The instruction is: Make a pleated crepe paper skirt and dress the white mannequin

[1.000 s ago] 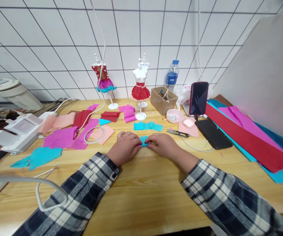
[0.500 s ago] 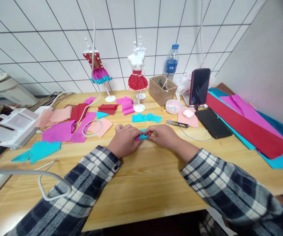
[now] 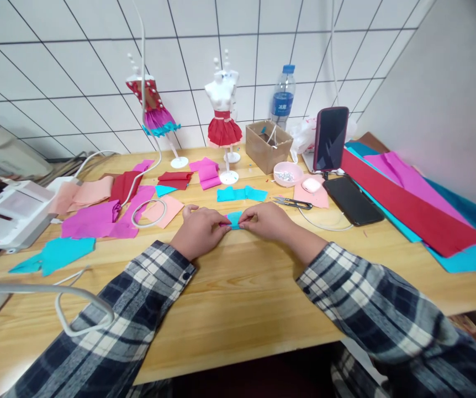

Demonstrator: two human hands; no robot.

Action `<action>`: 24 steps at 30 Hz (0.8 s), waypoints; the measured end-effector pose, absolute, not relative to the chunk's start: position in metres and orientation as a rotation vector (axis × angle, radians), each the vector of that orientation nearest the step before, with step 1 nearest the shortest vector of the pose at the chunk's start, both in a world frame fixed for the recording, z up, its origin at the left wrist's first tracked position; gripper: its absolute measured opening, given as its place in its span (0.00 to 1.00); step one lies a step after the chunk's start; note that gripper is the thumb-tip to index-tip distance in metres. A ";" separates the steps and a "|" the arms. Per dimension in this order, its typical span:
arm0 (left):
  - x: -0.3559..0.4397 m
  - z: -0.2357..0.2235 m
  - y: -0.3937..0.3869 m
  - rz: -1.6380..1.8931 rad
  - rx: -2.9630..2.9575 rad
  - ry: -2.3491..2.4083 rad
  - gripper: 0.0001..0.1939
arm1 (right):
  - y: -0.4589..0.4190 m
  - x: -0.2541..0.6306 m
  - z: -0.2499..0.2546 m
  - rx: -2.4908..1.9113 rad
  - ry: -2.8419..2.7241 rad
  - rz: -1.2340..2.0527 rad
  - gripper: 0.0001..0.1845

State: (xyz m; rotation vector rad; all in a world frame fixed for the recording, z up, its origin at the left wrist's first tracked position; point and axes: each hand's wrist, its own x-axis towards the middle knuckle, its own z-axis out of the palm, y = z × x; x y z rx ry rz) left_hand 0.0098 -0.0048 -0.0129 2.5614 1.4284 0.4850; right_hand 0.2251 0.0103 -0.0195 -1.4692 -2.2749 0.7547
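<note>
Between my hands, low over the wooden table, is a small piece of blue and magenta crepe paper [image 3: 234, 219], partly hidden by my fingers. My left hand [image 3: 200, 229] pinches its left end, where some magenta shows. The right end is pinched between the thumb and fingers of my right hand [image 3: 266, 222]. Just beyond lies a folded blue paper strip [image 3: 242, 194], apart from both hands. Thread snips [image 3: 292, 203] rest to the right of it. Farther back stands a white mini dress form [image 3: 222, 119] wearing a red paper skirt.
Another dress form [image 3: 155, 113] in red, magenta and blue stands back left. Paper scraps [image 3: 93, 220] cover the left side, with a looping white cable [image 3: 84, 301] nearer me. At right are a cardboard box [image 3: 268, 148], a pink bead bowl [image 3: 287, 174], phones [image 3: 354, 200] and long paper sheets [image 3: 412, 204].
My fingers have shifted on the paper piece, so more of its blue face shows between them. The whole view has moved slightly; the table items lie as before.
</note>
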 end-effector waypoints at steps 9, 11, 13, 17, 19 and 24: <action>0.011 -0.012 0.001 0.490 2.304 1.436 0.11 | 0.032 0.218 -0.009 -1.644 -2.277 0.885 0.12; 0.013 -0.012 0.001 0.457 2.323 1.455 0.10 | 0.036 0.216 -0.005 -1.690 -2.287 0.917 0.14; 0.016 -0.011 0.001 0.454 2.380 1.495 0.09 | 0.039 0.214 -0.001 -1.740 -2.288 0.970 0.16; 0.020 -0.011 -0.005 0.487 2.562 1.525 0.08 | 0.044 0.206 0.006 -1.807 -2.309 1.130 0.13; 0.020 -0.010 -0.008 0.459 2.719 1.454 0.10 | 0.045 0.201 0.011 -1.829 -2.332 1.179 0.11; 0.019 0.002 -0.013 0.248 2.940 1.288 0.13 | 0.047 0.193 0.020 -1.896 -2.317 1.246 0.11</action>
